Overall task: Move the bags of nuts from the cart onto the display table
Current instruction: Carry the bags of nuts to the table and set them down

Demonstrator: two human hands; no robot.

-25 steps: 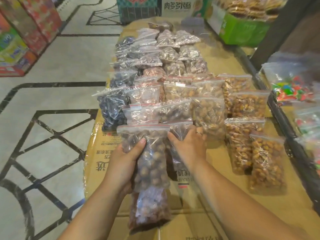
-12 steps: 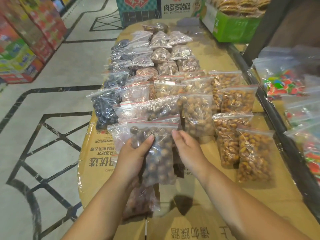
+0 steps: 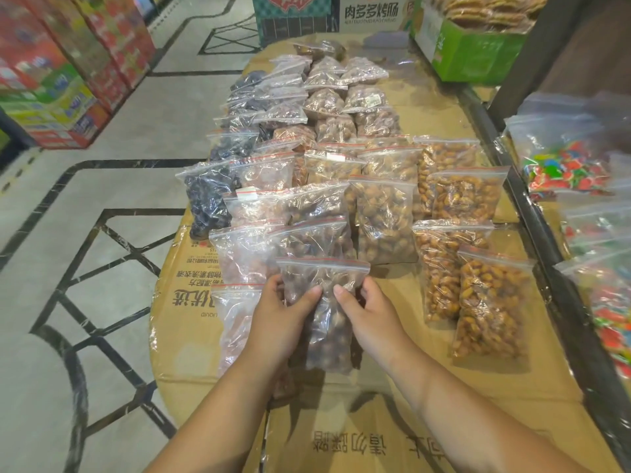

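Note:
A clear zip bag of brown nuts (image 3: 328,322) lies at the near end of the middle row on the cardboard-covered display table (image 3: 392,397). My left hand (image 3: 281,322) grips its left side, thumb on top. My right hand (image 3: 370,314) grips its right side, thumb on the front. Under my left hand a second clear bag (image 3: 235,322) of paler nuts lies partly hidden. Several rows of nut bags (image 3: 341,158) stretch away beyond them. The cart is not in view.
Orange-brown nut bags (image 3: 491,308) lie to the right. A dark rail (image 3: 546,233) runs along the table's right edge, with candy bags (image 3: 573,165) beyond it. A green box (image 3: 478,52) stands at the far right. Stacked cartons (image 3: 61,73) stand on the floor at left.
Both hands have drawn the nut bag nearer and lower on the table; my right hand went from lying over the bag beside it to gripping this bag's right side.

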